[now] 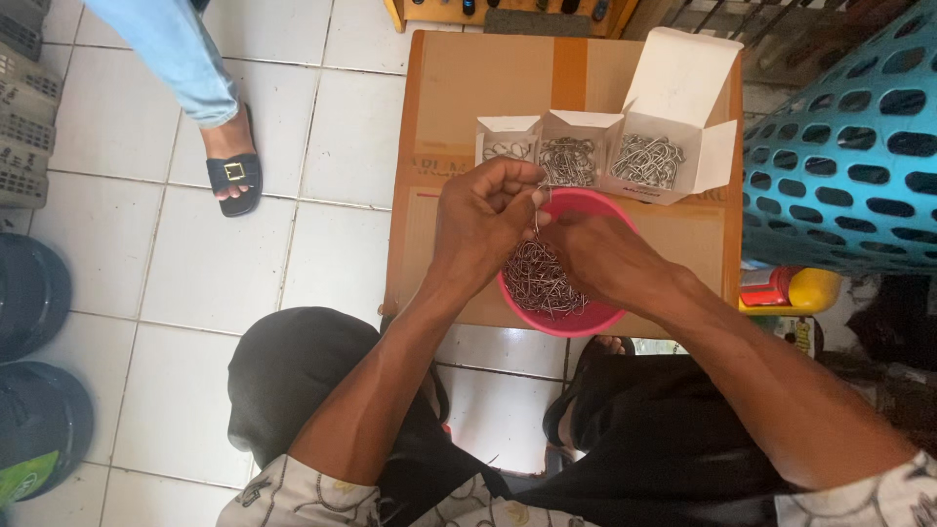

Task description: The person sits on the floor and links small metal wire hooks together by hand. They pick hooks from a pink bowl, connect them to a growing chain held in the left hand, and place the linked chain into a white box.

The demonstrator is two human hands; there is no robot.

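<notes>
While I look down from the head camera, the biggest thing under my hands is the brown cardboard box [468,107], lying flat on the white tiled floor [332,254] and serving as a work surface. To the right of my right hand stands a teal plastic basket [859,146] with oval holes. Far off to the left of my left hand, another person's foot in a black sandal [234,181] rests on the tiles.

Directly beneath both hands sits a pink bowl [576,320] heaped with small metal wire hooks [542,278]. Just beyond my knuckles, three small white cartons stand in a row: the largest, open carton [673,107] on the right, a middle carton [576,146], and a smaller left carton [508,137], each holding more of the same wire pieces.

My left hand [483,220] is curled nearly closed, fingertips pinching a few hooks just above the bowl. My right hand [610,259] is bent over the heap, fingers tucked down toward the left hand's pinch; whether it grips anything I cannot tell.
</notes>
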